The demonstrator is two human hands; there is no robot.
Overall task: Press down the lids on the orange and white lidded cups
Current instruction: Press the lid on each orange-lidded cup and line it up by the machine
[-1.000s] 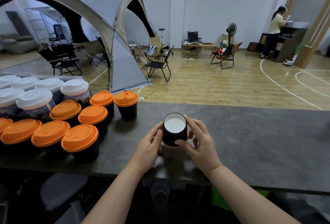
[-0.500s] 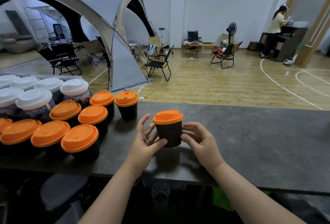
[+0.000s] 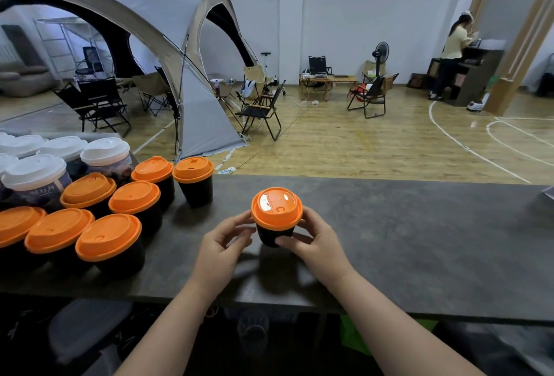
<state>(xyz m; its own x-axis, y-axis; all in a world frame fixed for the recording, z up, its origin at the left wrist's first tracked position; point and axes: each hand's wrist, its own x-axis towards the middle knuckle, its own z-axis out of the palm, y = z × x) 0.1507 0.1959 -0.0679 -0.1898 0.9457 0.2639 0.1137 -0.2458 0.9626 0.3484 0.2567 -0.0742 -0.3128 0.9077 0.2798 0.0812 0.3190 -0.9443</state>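
Observation:
A small black cup with an orange lid (image 3: 276,207) is held just above the dark counter (image 3: 404,234), tilted toward me so the lid top faces the camera. My right hand (image 3: 314,240) grips its right side and base. On the cup's left side my left hand (image 3: 221,243) touches it with thumb and fingertips. Several more orange-lidded black cups (image 3: 108,236) stand clustered at the left. Behind them stand several taller white-lidded cups (image 3: 105,152).
The counter's near edge (image 3: 269,303) runs below my wrists; a dark chair (image 3: 87,330) sits under it at the left. Beyond the counter lie a wooden floor, a grey tent (image 3: 192,81), folding chairs and a person at a desk (image 3: 452,51) far right.
A second ago the cup was tipped over showing its white bottom. It was turned upright, then lifted and tilted toward me, both hands staying on it.

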